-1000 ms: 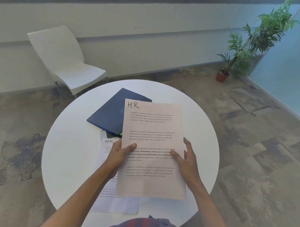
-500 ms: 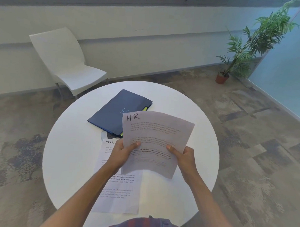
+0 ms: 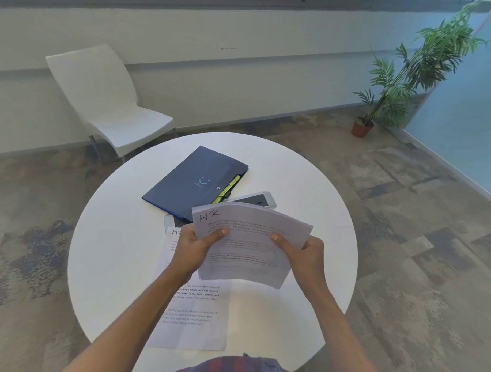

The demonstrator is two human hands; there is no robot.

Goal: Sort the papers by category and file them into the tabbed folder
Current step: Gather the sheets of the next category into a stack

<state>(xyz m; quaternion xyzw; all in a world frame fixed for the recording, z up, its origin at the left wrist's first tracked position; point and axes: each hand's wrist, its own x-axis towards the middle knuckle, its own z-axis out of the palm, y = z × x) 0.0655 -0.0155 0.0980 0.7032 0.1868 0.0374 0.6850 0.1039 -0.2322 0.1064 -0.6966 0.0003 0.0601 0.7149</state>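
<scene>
Head view: both hands grip paper (image 3: 250,241) headed "HR".

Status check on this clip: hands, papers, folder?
Left hand and right hand grip HR stack. Folder closed. Phone beside it.

HR papers (image 3: 250,241): bowed, held aloft | navy folder (image 3: 194,181): closed, tabletop

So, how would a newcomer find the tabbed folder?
Look at the round white table. On its far half lies the dark blue folder, closed and flat. Unlike the white papers nearby, it has yellow tabs along one edge.
</scene>
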